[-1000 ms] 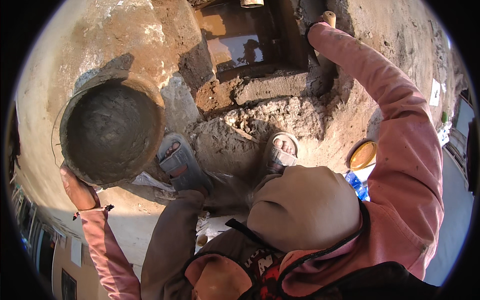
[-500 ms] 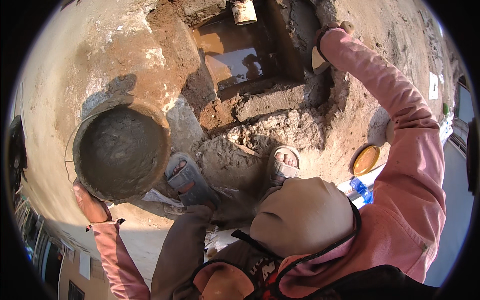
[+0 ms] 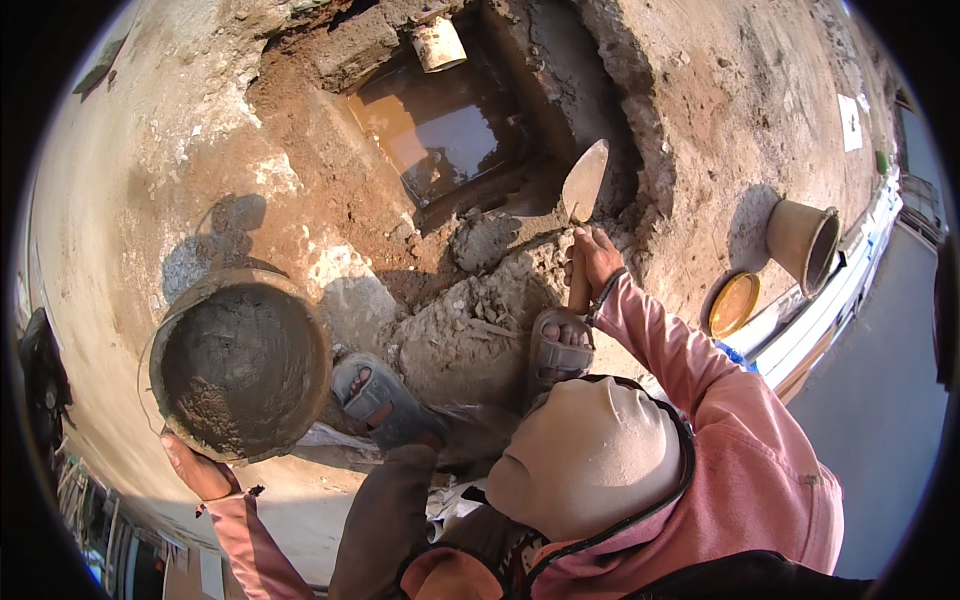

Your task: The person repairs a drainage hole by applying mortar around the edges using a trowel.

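My right hand (image 3: pixel 597 262) is closed round the wooden handle of a pointed trowel (image 3: pixel 585 182). The trowel's blade points away from me, above the near right corner of a square pit. At the left, my left hand (image 3: pixel 198 468) grips the near side of a round bucket (image 3: pixel 322 345), its fingers partly hidden by the bucket. Wet grey mortar (image 3: pixel 235 355) fills much of that bucket, which leans a little. Brown water (image 3: pixel 430 130) lies in the pit's bottom, and rough mortared edging (image 3: pixel 490 238) runs along its near side.
A pale pipe end (image 3: pixel 438 45) juts over the pit's far edge. My sandalled feet (image 3: pixel 375 398) stand between bucket and pit, beside broken rubble (image 3: pixel 470 320). On the right are a yellow round lid (image 3: pixel 734 305) and a tipped beige bucket (image 3: pixel 800 240).
My right hand has come back from the pit's far right side to its near corner, bringing the trowel into full view. My left hand remains on the mortar bucket.
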### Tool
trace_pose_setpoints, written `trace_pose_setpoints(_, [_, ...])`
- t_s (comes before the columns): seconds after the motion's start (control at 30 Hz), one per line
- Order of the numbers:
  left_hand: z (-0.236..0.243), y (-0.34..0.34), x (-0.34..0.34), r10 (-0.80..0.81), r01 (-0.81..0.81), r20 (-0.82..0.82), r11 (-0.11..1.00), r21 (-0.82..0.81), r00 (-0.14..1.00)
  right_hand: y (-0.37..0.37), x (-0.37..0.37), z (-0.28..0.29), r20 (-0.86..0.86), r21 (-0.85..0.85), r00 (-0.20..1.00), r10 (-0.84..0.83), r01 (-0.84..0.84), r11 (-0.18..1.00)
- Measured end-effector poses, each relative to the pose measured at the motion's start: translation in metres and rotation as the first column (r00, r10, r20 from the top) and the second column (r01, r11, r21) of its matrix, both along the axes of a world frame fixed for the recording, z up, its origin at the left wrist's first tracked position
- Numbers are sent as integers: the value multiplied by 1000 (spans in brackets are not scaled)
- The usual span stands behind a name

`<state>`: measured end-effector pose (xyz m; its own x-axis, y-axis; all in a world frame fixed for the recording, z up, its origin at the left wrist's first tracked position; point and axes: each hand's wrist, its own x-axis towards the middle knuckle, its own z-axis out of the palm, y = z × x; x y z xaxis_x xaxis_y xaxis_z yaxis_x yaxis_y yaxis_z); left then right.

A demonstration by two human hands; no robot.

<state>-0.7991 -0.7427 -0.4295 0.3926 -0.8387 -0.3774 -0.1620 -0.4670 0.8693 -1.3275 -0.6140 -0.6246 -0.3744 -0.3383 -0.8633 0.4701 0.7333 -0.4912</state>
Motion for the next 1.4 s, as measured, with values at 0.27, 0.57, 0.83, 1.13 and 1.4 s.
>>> trace_pose_setpoints(0.27, [13,-3,0,-41,41,-6,999,-21,999,-54,60,21,-187,-210,906,379,-414,886])
trace_pose_setpoints(0.57, [6,-19,-35,-58,72,119,991,-116,991,-144,130,129,-793,-267,-39,608,-874,-405])
trace_pose_setpoints(0.83, [-4,-27,-37,-89,144,327,979,-148,941,-155,254,122,-865,189,-370,339,-866,-463])
trace_pose_setpoints(1.13, [-1,-26,-53,-151,209,388,972,-111,909,-150,242,127,-851,67,-257,459,-918,-390])
trace_pose_setpoints(1.4, [4,-25,-70,-251,296,303,949,-112,919,-146,222,123,-944,270,-319,88,-895,-354])
